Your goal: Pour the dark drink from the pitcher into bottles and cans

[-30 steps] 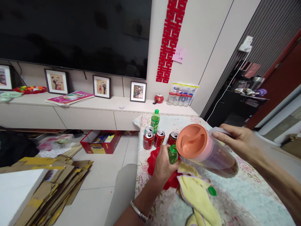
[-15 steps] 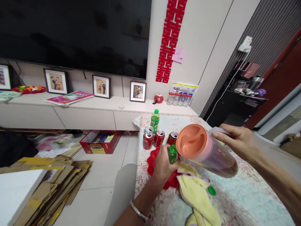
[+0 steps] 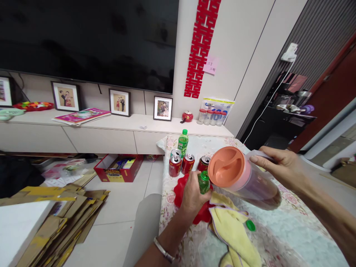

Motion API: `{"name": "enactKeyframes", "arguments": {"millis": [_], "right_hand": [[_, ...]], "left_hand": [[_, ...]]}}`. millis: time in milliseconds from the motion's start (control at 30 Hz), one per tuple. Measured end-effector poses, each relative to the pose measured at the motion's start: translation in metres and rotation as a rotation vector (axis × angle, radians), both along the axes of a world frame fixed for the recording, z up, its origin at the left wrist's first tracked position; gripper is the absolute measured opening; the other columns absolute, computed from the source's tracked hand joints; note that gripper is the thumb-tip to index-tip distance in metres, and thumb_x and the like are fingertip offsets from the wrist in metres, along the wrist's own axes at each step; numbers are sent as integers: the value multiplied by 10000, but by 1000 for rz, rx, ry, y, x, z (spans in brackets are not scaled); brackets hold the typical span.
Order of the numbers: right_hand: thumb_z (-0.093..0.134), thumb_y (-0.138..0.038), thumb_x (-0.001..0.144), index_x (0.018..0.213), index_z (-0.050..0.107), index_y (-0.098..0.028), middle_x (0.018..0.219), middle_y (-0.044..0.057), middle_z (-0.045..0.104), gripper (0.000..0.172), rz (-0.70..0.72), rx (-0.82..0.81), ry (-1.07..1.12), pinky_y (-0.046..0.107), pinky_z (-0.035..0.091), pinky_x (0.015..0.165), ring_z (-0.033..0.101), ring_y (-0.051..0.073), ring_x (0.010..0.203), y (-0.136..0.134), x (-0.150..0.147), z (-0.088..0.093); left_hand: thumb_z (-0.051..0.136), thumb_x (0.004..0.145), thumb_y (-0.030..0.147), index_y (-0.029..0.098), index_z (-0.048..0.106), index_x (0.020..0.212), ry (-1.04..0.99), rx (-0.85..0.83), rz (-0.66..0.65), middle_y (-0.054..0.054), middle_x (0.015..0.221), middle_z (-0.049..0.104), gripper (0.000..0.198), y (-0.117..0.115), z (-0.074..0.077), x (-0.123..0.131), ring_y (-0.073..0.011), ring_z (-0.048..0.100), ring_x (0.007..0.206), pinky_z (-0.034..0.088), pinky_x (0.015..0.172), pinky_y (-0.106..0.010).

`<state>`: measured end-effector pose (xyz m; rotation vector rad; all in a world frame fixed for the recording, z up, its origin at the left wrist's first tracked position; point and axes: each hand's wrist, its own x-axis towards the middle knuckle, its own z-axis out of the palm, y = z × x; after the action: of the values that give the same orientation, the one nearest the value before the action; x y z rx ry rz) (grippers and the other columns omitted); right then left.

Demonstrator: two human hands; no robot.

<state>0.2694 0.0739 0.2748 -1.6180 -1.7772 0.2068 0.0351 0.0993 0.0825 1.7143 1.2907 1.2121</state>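
My left hand (image 3: pixel 194 194) is wrapped round an uncapped green bottle (image 3: pixel 204 184) above a red scalloped tray (image 3: pixel 180 191). By its handle, my right hand (image 3: pixel 278 167) grips a clear pitcher (image 3: pixel 257 185) tilted to the left, with brownish liquid inside. Its orange lid (image 3: pixel 226 167) comes up against the bottle's mouth; whether liquid flows there I cannot tell. A yellow cloth (image 3: pixel 236 231) lies below the pitcher, and a green bottle cap (image 3: pixel 250 225) sits beside it. Behind my left hand stand several drink cans (image 3: pixel 175 167) and a capped green bottle (image 3: pixel 183 142).
The table has a floral tablecloth (image 3: pixel 303 226). Behind it runs a white cabinet (image 3: pixel 116 129) with framed photos and several red-lidded jars (image 3: pixel 207 118). On the floor at left are flattened cardboard (image 3: pixel 61 222) and a red box (image 3: pixel 119 172).
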Motion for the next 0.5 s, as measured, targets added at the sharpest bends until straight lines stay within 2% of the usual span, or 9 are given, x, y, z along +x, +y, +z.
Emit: {"name": "enactKeyframes", "arguments": {"millis": [233, 500], "right_hand": [[698, -839, 755, 573, 468, -219, 614, -37, 332, 686, 15, 7, -1, 266, 240, 543, 326, 132, 610, 0, 2, -1], [693, -837, 745, 561, 478, -215, 597, -35, 335, 684, 9, 9, -12, 268, 243, 535, 327, 130, 599, 0, -1, 2]], "left_hand": [[849, 733, 225, 275, 532, 1198, -2, -6, 9, -82, 1209, 732, 565, 0, 0, 0, -303, 736, 1157, 576, 934, -370], [827, 745, 227, 246, 525, 1205, 2, -4, 3, -121, 1225, 722, 551, 1, -1, 0, -319, 726, 1171, 573, 933, -385]]}}
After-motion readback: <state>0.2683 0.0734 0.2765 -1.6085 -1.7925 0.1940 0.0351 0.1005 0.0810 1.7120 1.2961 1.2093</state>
